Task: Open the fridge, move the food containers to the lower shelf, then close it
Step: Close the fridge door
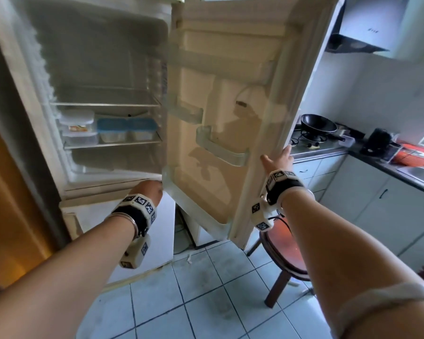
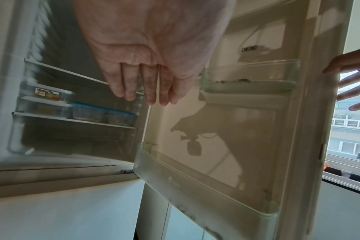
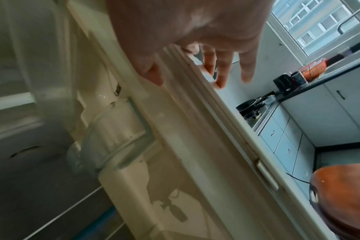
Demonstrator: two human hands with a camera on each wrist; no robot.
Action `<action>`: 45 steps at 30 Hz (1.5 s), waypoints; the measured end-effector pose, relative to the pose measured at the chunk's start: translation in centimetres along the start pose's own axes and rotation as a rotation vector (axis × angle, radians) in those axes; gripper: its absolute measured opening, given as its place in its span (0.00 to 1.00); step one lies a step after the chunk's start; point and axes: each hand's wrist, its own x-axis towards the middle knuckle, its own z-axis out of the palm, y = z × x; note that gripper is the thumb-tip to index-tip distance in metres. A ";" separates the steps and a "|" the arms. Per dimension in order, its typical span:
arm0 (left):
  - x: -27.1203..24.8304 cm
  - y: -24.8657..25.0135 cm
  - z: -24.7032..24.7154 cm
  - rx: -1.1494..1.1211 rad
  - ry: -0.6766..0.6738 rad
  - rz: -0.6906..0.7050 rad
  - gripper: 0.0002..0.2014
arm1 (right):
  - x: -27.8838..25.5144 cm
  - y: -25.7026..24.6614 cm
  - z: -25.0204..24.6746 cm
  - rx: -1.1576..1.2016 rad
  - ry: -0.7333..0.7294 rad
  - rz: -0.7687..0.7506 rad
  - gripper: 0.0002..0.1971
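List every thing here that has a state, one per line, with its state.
fridge door: wide open
right hand: open, on the door's outer edge
left hand: open, holding nothing
clear containers: lidded, stacked on the lower shelf
blue-lidded containers: lidded, side by side, same shelf
upper shelf: bare

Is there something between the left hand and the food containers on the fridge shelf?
Nothing visible blocks it. The fridge door stands open to the right, and the left hand is low in front of the opening, below the food containers.
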 end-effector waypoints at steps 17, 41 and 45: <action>-3.4 -6.0 -3.2 -0.075 0.067 -0.130 0.20 | -12.6 -3.6 6.7 0.218 -0.100 -0.327 0.36; -1.9 -20.2 -9.4 -0.513 0.230 -0.357 0.26 | -21.9 -21.1 28.6 0.112 -0.584 -0.744 0.42; 2.5 -22.7 -10.9 -0.564 0.371 -0.479 0.23 | -19.5 -23.7 32.2 0.112 -0.670 -0.842 0.37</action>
